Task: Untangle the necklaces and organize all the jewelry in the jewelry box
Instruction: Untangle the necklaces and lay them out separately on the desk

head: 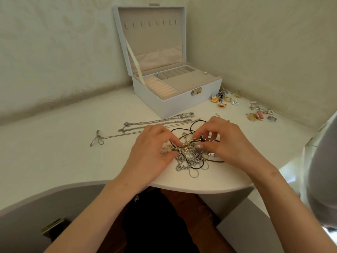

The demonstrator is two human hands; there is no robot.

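A tangle of necklaces [191, 157], silver chains mixed with black and brown cords and a pearl-studded pendant, lies near the table's front edge. My left hand [153, 147] pinches strands at the tangle's left side. My right hand [224, 141] pinches a cord at its upper right. Behind the tangle, separate silver chains [156, 123] lie stretched out in rows. The white jewelry box [175, 99] stands open at the back, its beige compartments and ring rolls holding nothing I can see.
Loose earrings and brooches [226, 99] sit right of the box, with more pieces [259, 114] farther right. The white table [54, 152] meets walls at the back corner. A grey shape [321, 170] bulges in at the right edge.
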